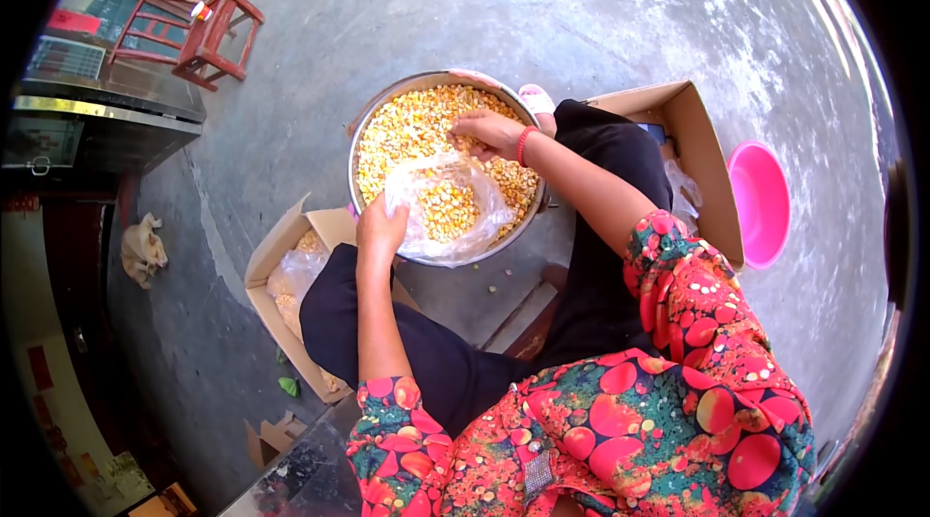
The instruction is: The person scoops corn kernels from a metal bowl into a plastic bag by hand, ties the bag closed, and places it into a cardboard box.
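A large round metal basin (355, 163) on the floor holds yellow corn kernels (407, 125). Over its near side lies a clear plastic bag (499, 217), its mouth spread wide with kernels inside. My left hand (381, 226) grips the bag's left edge between thumb and fingers. Above the corn, to the right of the basin's middle, is my right hand (492, 133), wearing a red bracelet (525, 145). Its fingers are curled together at the kernels; the fingertips are partly hidden.
Left of my legs stands an open cardboard box (260, 270) with filled plastic bags. Another cardboard box (712, 158) is at my right, beside a pink basin (759, 205). A reddish wooden chair (208, 37) stands far left. A crumpled cloth sack (143, 250) lies on the floor.
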`<action>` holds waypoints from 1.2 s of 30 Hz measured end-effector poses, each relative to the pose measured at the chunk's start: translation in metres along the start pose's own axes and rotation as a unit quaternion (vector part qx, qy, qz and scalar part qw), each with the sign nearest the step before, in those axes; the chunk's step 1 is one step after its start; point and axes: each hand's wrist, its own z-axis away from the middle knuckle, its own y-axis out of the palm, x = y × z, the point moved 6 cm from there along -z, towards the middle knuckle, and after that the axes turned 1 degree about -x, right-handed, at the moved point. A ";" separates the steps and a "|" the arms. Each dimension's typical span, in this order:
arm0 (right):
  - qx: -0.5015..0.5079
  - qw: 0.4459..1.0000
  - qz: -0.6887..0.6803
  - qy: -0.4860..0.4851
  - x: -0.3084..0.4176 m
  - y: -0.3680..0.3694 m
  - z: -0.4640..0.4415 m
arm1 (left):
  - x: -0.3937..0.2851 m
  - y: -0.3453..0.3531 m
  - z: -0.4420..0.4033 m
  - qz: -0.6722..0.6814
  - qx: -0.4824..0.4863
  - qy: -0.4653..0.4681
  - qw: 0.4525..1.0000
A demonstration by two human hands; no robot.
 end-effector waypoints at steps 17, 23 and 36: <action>0.102 0.870 0.373 -0.305 0.026 0.088 0.047 | -0.002 0.000 0.002 0.002 0.007 -0.019 1.000; -0.142 0.810 0.515 -0.242 0.028 0.006 0.024 | 0.005 0.002 -0.002 -0.012 -0.008 0.007 1.000; -0.050 0.834 0.529 -0.149 -0.033 -0.012 -0.014 | -0.004 -0.005 -0.005 0.062 -0.115 0.086 0.988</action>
